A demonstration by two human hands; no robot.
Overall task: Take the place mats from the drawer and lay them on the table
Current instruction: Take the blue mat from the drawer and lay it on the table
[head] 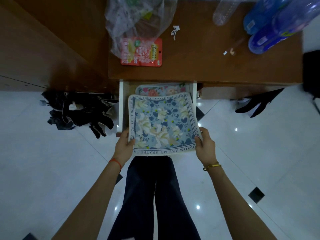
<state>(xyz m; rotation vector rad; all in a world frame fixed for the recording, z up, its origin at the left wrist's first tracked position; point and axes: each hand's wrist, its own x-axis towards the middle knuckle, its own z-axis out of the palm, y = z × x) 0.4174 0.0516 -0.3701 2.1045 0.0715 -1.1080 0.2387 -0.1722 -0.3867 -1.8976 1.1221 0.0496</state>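
A square blue floral place mat (161,123) with lettering round its border is held flat over the open white drawer (121,104). My left hand (123,144) grips its near left corner and my right hand (204,144) grips its near right corner. Under it, at the back of the drawer, a second mat (155,90) with pink flowers shows partly. The brown wooden table (199,63) lies just beyond the drawer.
On the table sit a clear plastic bag (136,19), a red snack packet (142,52), blue water bottles (273,26), a clear bottle (223,13) and paper scraps (175,32). Dark cloths (79,110) lie on the white tiled floor at left, another dark item (256,104) at right.
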